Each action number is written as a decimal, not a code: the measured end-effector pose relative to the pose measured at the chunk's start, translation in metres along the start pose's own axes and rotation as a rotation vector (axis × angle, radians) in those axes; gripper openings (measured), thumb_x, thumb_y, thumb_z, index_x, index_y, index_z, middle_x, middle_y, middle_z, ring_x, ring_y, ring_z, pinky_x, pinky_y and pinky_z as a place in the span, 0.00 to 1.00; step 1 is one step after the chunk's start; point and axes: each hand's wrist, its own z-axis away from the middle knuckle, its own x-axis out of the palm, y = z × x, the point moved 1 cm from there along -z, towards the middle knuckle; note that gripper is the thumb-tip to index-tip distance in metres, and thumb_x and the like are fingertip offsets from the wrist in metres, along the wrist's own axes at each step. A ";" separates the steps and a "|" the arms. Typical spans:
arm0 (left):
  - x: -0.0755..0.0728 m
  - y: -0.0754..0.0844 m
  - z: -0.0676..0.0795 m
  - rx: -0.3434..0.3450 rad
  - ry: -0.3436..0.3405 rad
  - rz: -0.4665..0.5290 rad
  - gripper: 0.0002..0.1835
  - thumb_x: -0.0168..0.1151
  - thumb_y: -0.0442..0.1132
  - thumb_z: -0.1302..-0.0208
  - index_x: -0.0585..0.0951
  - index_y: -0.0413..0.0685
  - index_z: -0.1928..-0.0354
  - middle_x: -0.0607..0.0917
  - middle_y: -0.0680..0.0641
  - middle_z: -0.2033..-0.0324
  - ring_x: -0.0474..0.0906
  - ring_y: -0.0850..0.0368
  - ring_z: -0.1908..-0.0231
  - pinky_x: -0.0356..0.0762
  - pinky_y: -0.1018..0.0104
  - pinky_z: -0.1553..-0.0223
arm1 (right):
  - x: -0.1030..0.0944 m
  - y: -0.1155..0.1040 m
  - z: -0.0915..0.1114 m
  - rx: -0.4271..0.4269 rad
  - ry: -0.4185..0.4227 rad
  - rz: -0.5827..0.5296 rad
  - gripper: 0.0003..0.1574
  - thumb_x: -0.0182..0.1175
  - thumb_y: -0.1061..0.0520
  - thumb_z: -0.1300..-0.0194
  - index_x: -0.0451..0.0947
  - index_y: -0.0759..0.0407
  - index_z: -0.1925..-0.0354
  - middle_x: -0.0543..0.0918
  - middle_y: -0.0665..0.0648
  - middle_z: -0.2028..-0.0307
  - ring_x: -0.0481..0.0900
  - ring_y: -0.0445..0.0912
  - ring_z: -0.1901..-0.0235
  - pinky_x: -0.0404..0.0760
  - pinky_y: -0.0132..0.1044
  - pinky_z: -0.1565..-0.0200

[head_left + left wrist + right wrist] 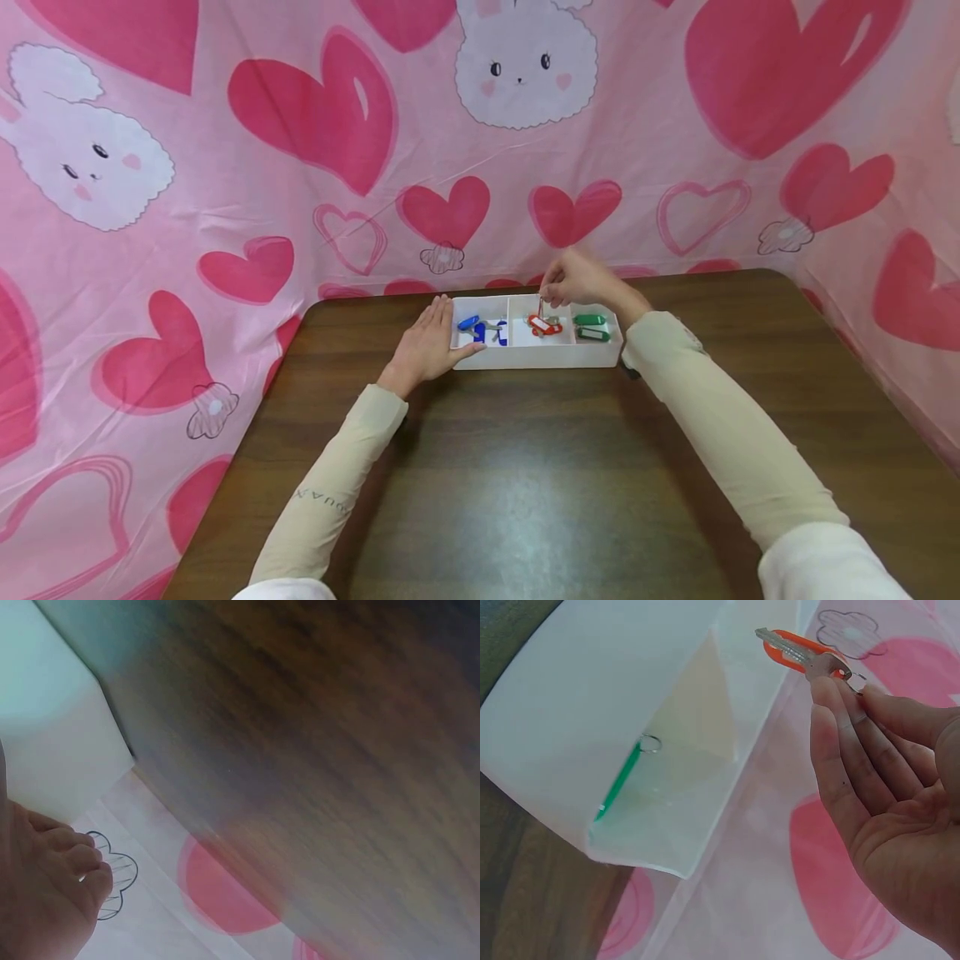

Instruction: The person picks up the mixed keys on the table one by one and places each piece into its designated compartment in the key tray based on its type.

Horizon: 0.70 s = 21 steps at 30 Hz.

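A white divided box (pixel 536 358) stands at the far side of the table. My left hand (pixel 426 346) rests against its left end, fingers straight, thumb reaching over the front rim. Over the middle compartment, my right hand (pixel 577 279) pinches the ring of a key with an orange-red tag (pixel 784 656); key and tag hang from the fingertips. Below it lie red key tags (pixel 546 325) with keys. Blue-tagged keys (pixel 480 332) are in the left compartment, beside my left hand. Green key tags (pixel 591 334) lie in the right one.
The brown wooden table (pixel 517 467) extends from the box toward me. Right behind its far edge hangs a pink cloth (pixel 465 150) with hearts and rabbits, which also runs along both sides.
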 end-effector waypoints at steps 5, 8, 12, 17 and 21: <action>-0.001 0.000 0.001 0.002 -0.002 0.006 0.63 0.43 0.82 0.34 0.46 0.39 0.16 0.51 0.38 0.16 0.43 0.42 0.14 0.48 0.50 0.15 | 0.005 0.005 -0.006 0.026 -0.027 -0.005 0.09 0.67 0.60 0.28 0.90 0.66 0.57 0.91 0.64 0.61 0.89 0.50 0.66 0.91 0.45 0.55; -0.001 0.000 0.001 0.001 -0.004 0.008 0.63 0.44 0.81 0.34 0.46 0.39 0.16 0.51 0.38 0.16 0.43 0.43 0.14 0.48 0.50 0.15 | 0.007 0.006 -0.008 0.037 -0.044 -0.014 0.10 0.66 0.60 0.27 0.89 0.66 0.56 0.91 0.65 0.60 0.90 0.56 0.62 0.91 0.47 0.52; 0.000 0.000 0.001 -0.005 -0.006 0.010 0.62 0.44 0.81 0.34 0.46 0.40 0.16 0.51 0.38 0.15 0.42 0.43 0.14 0.47 0.50 0.15 | 0.010 0.006 -0.012 0.039 -0.061 -0.035 0.10 0.64 0.62 0.26 0.88 0.68 0.56 0.91 0.67 0.59 0.90 0.64 0.56 0.91 0.51 0.49; 0.000 0.000 0.001 -0.010 -0.005 0.014 0.63 0.43 0.82 0.35 0.45 0.41 0.15 0.49 0.39 0.15 0.42 0.43 0.14 0.47 0.50 0.15 | 0.014 0.007 -0.014 0.035 -0.068 -0.041 0.11 0.61 0.64 0.25 0.88 0.71 0.56 0.91 0.69 0.59 0.90 0.66 0.55 0.91 0.52 0.50; 0.000 0.000 0.001 -0.009 -0.003 0.017 0.63 0.43 0.82 0.35 0.45 0.41 0.15 0.49 0.39 0.15 0.42 0.43 0.14 0.47 0.50 0.15 | 0.015 0.008 -0.015 0.042 -0.071 -0.029 0.12 0.61 0.63 0.25 0.88 0.71 0.55 0.91 0.69 0.58 0.90 0.65 0.55 0.91 0.53 0.49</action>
